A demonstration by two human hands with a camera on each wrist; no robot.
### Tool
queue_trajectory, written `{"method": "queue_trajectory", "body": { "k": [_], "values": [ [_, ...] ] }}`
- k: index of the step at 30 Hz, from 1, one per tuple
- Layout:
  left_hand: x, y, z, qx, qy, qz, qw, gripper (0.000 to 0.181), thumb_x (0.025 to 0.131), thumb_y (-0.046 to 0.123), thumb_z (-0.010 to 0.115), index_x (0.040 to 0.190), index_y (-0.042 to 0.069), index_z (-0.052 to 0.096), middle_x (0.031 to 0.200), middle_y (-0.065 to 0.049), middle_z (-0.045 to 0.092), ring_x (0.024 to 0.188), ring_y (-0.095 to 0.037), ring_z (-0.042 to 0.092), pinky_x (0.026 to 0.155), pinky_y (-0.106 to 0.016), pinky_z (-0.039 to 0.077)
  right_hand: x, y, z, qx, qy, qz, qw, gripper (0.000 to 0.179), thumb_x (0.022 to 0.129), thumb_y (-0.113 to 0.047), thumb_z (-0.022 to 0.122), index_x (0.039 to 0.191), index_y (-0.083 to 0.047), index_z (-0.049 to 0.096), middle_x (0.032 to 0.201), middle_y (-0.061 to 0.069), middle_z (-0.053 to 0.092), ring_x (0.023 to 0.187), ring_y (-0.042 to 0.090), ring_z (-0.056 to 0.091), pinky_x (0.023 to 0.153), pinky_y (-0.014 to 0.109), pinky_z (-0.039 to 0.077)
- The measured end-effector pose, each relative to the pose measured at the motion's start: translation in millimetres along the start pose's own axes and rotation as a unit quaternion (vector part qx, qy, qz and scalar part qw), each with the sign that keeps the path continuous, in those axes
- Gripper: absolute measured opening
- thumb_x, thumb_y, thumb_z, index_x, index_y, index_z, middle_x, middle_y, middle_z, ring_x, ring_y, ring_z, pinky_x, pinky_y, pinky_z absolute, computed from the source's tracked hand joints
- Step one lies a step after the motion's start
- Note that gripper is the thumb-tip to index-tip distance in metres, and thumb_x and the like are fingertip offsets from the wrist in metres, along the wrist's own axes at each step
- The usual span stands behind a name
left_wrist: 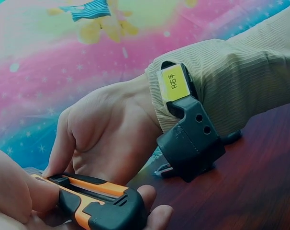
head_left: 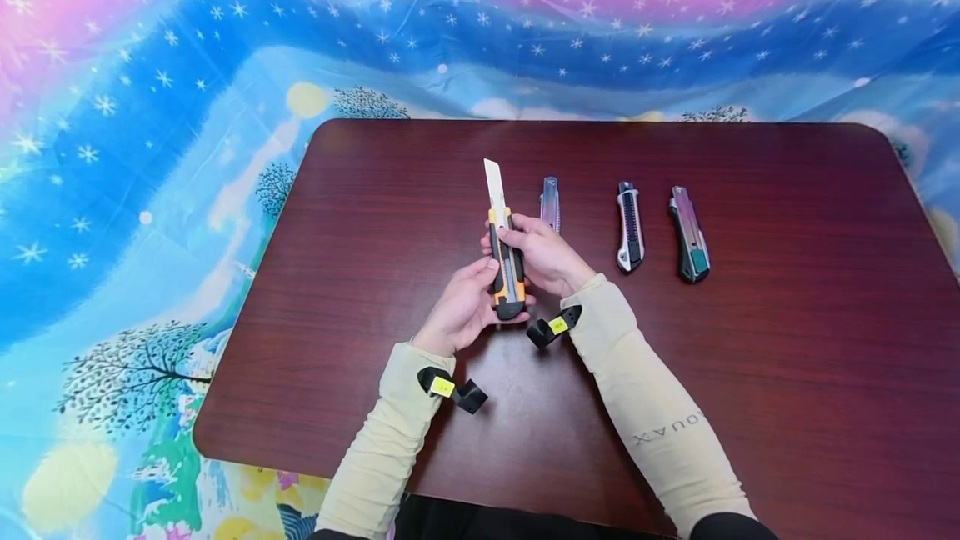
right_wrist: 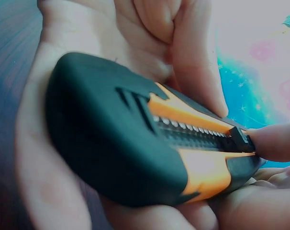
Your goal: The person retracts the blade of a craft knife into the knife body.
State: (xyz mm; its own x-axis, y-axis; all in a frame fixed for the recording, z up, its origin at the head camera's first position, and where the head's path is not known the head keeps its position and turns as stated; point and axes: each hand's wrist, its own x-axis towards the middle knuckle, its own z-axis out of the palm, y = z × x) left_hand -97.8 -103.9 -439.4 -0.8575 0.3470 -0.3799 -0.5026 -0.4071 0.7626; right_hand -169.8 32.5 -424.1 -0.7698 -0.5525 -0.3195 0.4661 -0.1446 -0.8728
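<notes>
Both hands hold an orange and black box cutter (head_left: pixel 509 305) over the table, its long blade out and pointing to the far side in the head view. My left hand (head_left: pixel 463 307) grips the lower handle, with the thumb along its left side. From the right, my right hand (head_left: pixel 553 258) grips the upper handle, and its thumb lies by the slider. In the right wrist view, the box cutter's black end cap (right_wrist: pixel 106 139) is close up, and a thumb tip touches the slider (right_wrist: pixel 240 140). The left wrist view shows the right hand (left_wrist: pixel 111 129) behind the handle.
On the dark red table (head_left: pixel 337 273), a purple-tinted cutter (head_left: pixel 551 198) lies partly hidden behind the right hand. Farther right are a silver and black cutter (head_left: pixel 630 227) and a black cutter with a green slider (head_left: pixel 690 236). A patterned cloth (head_left: pixel 225 90) hangs behind.
</notes>
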Motion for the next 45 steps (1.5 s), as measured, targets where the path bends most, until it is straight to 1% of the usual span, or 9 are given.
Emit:
{"method": "queue_trajectory", "body": {
  "k": [7, 14, 21, 28, 33, 36, 40, 43, 45],
  "values": [
    [-0.6, 0.9, -1.0, -0.007, -0.006, -0.003, 1.0000, 0.043, 0.107, 0.018, 0.025, 0.146, 0.001, 0.034, 0.115, -0.014, 0.058, 0.087, -0.024, 0.069, 0.078, -0.043, 0.059, -0.6, 0.5, -1.3, 0.010, -0.011, 0.001, 0.9999, 0.029, 0.103, -0.005, 0.037, 0.130, 0.005, 0.040, 0.114, 0.017, 0.056, 0.097, 0.014, 0.061, 0.088, 0.023, 0.052],
    [-0.1, 2.4, -2.3, -0.012, -0.008, -0.005, 0.9999, 0.044, 0.107, 0.018, 0.025, 0.146, 0.001, 0.034, 0.125, -0.019, 0.054, 0.087, -0.024, 0.069, 0.078, -0.041, 0.059, -1.3, -0.6, -2.7, 0.011, -0.023, -0.004, 0.9997, 0.034, 0.102, -0.004, 0.037, 0.135, 0.006, 0.037, 0.105, 0.007, 0.061, 0.098, 0.012, 0.062, 0.089, 0.022, 0.052],
    [0.3, 4.0, -3.8, -0.015, -0.013, -0.006, 0.9998, 0.044, 0.107, 0.018, 0.024, 0.147, 0.002, 0.033, 0.121, -0.017, 0.055, 0.088, -0.026, 0.069, 0.078, -0.040, 0.059, -2.0, -1.1, -3.8, 0.018, -0.034, -0.003, 0.9993, 0.039, 0.102, -0.001, 0.036, 0.140, 0.006, 0.033, 0.107, 0.004, 0.061, 0.102, 0.011, 0.062, 0.092, 0.022, 0.050],
    [1.1, 4.6, -4.9, -0.025, -0.008, -0.012, 0.9996, 0.043, 0.107, 0.018, 0.025, 0.146, 0.000, 0.035, 0.122, -0.026, 0.050, 0.087, -0.027, 0.069, 0.077, -0.039, 0.059, -1.0, -1.3, -4.8, 0.014, -0.038, 0.003, 0.9992, 0.040, 0.101, -0.001, 0.037, 0.141, 0.003, 0.033, 0.108, 0.003, 0.062, 0.104, 0.012, 0.062, 0.098, 0.026, 0.046],
    [0.9, 4.7, -6.0, -0.019, -0.002, -0.015, 0.9997, 0.042, 0.107, 0.018, 0.026, 0.144, 0.001, 0.036, 0.121, -0.025, 0.051, 0.086, -0.027, 0.069, 0.077, -0.040, 0.059, 0.2, -0.6, -6.2, 0.003, -0.042, 0.003, 0.9991, 0.042, 0.101, -0.003, 0.040, 0.142, 0.001, 0.035, 0.109, 0.000, 0.064, 0.104, 0.013, 0.062, 0.100, 0.029, 0.043],
    [1.3, 4.7, -7.0, -0.012, -0.002, -0.015, 0.9998, 0.042, 0.107, 0.018, 0.026, 0.144, 0.002, 0.037, 0.127, -0.030, 0.050, 0.087, -0.026, 0.069, 0.077, -0.041, 0.058, 0.8, -0.4, -6.4, 0.000, -0.041, 0.006, 0.9991, 0.043, 0.100, -0.002, 0.042, 0.143, -0.001, 0.035, 0.111, 0.000, 0.064, 0.107, 0.014, 0.060, 0.102, 0.030, 0.040],
    [0.5, 5.9, -8.7, -0.007, -0.002, -0.018, 0.9998, 0.042, 0.107, 0.018, 0.025, 0.145, 0.003, 0.035, 0.139, -0.038, 0.040, 0.087, -0.024, 0.069, 0.077, -0.040, 0.058, 1.3, -0.4, -5.3, 0.008, -0.040, 0.013, 0.9991, 0.048, 0.099, 0.000, 0.042, 0.146, -0.001, 0.032, 0.113, 0.000, 0.062, 0.119, 0.022, 0.054, 0.105, 0.031, 0.037],
    [-0.4, 6.9, -9.6, -0.005, -0.004, -0.017, 0.9998, 0.042, 0.107, 0.018, 0.025, 0.146, 0.003, 0.034, 0.142, -0.038, 0.037, 0.088, -0.024, 0.069, 0.078, -0.040, 0.058, 1.8, 0.0, -4.7, 0.017, -0.042, 0.014, 0.9989, 0.050, 0.099, 0.000, 0.042, 0.147, -0.002, 0.031, 0.113, 0.000, 0.063, 0.119, 0.021, 0.055, 0.104, 0.030, 0.037],
    [-0.7, 7.1, -10.2, -0.003, -0.005, -0.015, 0.9999, 0.042, 0.107, 0.017, 0.025, 0.145, 0.002, 0.035, 0.141, -0.038, 0.038, 0.088, -0.024, 0.069, 0.078, -0.041, 0.058, 1.7, 0.0, -4.3, 0.022, -0.044, 0.012, 0.9987, 0.050, 0.098, 0.001, 0.043, 0.147, -0.002, 0.032, 0.112, -0.001, 0.064, 0.111, 0.015, 0.058, 0.103, 0.029, 0.038]
  ]
}}
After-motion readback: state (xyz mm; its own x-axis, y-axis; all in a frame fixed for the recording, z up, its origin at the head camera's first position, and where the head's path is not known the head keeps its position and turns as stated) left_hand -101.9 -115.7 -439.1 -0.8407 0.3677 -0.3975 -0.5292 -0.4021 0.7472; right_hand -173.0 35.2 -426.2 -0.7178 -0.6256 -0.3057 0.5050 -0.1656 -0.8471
